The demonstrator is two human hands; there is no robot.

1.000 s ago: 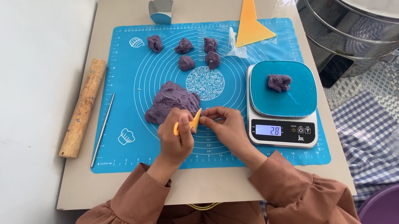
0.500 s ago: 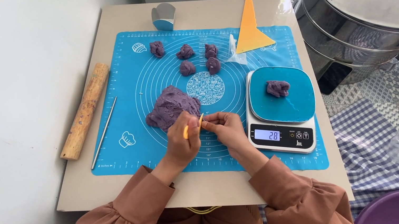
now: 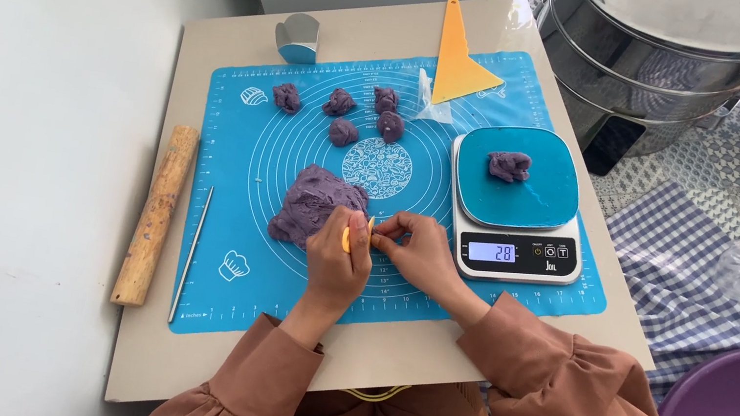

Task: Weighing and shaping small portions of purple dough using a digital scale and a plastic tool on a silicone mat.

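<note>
The fingers (image 3: pixel 354 235) of the left hand (image 3: pixel 336 267) grip a small yellow cutter (image 3: pixel 347 237), and the right hand (image 3: pixel 418 250) pinches its tip just beside it, both above the blue mat (image 3: pixel 399 272). The large purple dough lump (image 3: pixel 316 204) lies touching the left hand. Five small dough pieces (image 3: pixel 343 130) sit farther up the mat, another piece (image 3: pixel 508 166) on the scale (image 3: pixel 517 207), on the surface (image 3: pixel 197 364).
</note>
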